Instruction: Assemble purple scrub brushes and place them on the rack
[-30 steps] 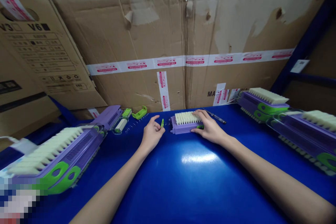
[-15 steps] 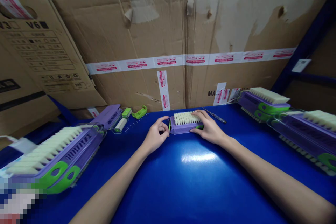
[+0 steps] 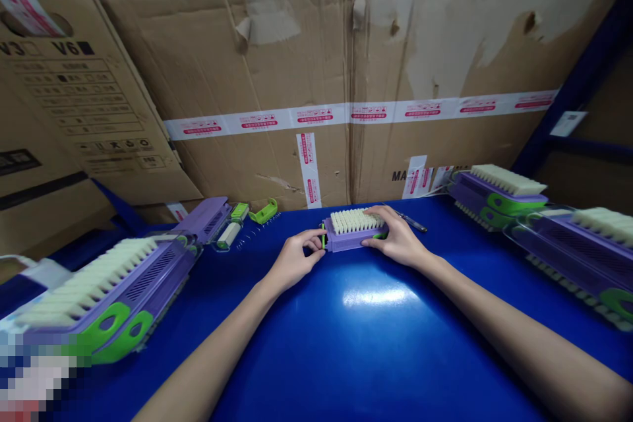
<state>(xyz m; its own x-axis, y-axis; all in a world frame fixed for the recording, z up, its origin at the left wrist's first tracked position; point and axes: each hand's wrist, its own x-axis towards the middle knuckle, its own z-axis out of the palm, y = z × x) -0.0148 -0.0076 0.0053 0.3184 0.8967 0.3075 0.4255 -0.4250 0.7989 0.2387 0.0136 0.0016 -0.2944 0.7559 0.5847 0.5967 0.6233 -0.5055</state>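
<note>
A purple brush unit (image 3: 352, 242) with a cream bristle block (image 3: 349, 219) on top sits on the blue table in front of me. My right hand (image 3: 393, 237) is wrapped round its right end, thumb at the near side and fingers over the top. At the other end, the thumb and fingers of my left hand (image 3: 301, 254) are closed on a thin green end piece (image 3: 324, 237), partly hidden by the fingers. Just behind my right hand lies a screwdriver (image 3: 414, 222).
Larger purple brush units (image 3: 148, 277) line the left, with more purple units (image 3: 499, 191) at the right. Near the back left are a green-and-cream part (image 3: 233, 227), a loose green cover (image 3: 264, 211) and several small metal pieces (image 3: 252, 237). Cardboard (image 3: 257, 158) walls the back.
The brush unit and my right hand have shifted slightly right. My left hand has moved in a little, and its fingers now press closer against the unit's left end.
</note>
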